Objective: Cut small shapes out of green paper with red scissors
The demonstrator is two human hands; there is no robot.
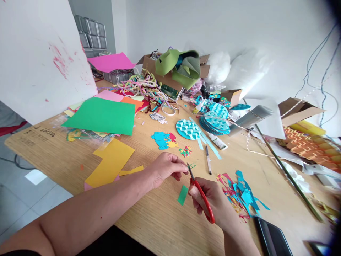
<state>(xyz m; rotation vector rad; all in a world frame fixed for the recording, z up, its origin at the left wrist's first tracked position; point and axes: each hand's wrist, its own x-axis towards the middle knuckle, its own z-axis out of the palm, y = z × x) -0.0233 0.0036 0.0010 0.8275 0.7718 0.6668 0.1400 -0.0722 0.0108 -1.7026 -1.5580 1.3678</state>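
Note:
My right hand [206, 193] grips a pair of scissors [201, 195] with red handles, their dark blades pointing up and away from me. The fingers of my left hand [170, 167] are pinched together close beside the blade tips; whatever is between them is too small to make out. Thin green paper bits [192, 166] show just past the tips. Below the hands, a small green paper strip [182, 195] lies on the wooden table. Ahead are a blue paper fish [160, 140], a yellow paper fish [173, 144] and a small pile of coloured paper bits [185, 151].
Paper scraps [243, 192] and a phone [273, 236] lie on the right. A pen [208, 160] and a patterned blue disc [188, 129] are ahead. Green paper [103, 115] and yellow paper [112, 161] lie left. Pipe cleaners [144, 85] and boxes crowd the back.

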